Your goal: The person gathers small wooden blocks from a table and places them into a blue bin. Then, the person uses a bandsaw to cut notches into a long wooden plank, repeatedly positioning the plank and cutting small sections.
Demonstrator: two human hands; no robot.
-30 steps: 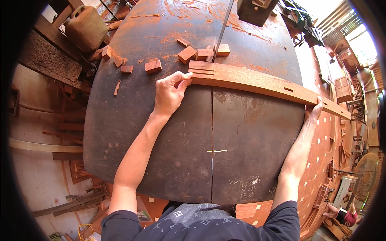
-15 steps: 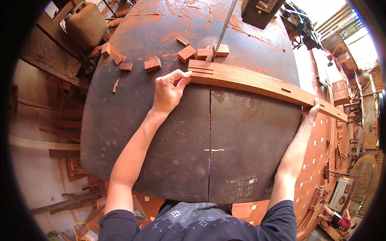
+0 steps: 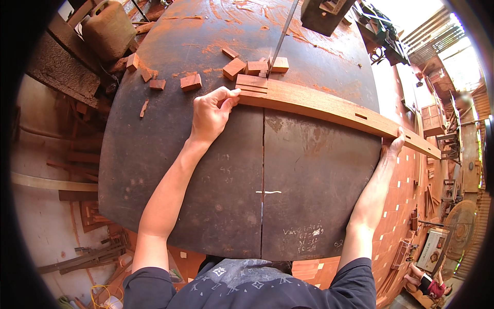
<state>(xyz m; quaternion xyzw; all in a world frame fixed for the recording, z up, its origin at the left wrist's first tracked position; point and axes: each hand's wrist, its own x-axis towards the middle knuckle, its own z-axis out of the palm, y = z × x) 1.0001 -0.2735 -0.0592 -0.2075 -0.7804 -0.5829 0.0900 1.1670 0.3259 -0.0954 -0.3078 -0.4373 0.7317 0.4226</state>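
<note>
A long reddish-brown wooden beam (image 3: pixel 309 103) lies across the dark metal saw table (image 3: pixel 216 170), its right end jutting past the edge. Parallel slots are cut into its left end, and small mortises show further right. My left hand (image 3: pixel 211 113) pinches the near corner of that left end between thumb and fingers. Further along, my right hand (image 3: pixel 394 145) grips the beam near the table's right edge, with its thumb on top and its fingers partly hidden. A thin bandsaw blade (image 3: pixel 283 40) comes down at the beam's far edge, close to the slots' inner ends.
Several small wooden offcuts (image 3: pixel 191 82) lie left of and behind the blade amid sawdust. The saw's dark guide block (image 3: pixel 323 18) hangs above the table. A dusty jerrycan (image 3: pixel 109 31) stands at far left. At lower right, another person (image 3: pixel 432 286) sits near a large fan (image 3: pixel 461 229).
The whole view has shifted slightly, so everything appears a little further left. My hands, the beam and the blade keep nearly the same positions relative to each other.
</note>
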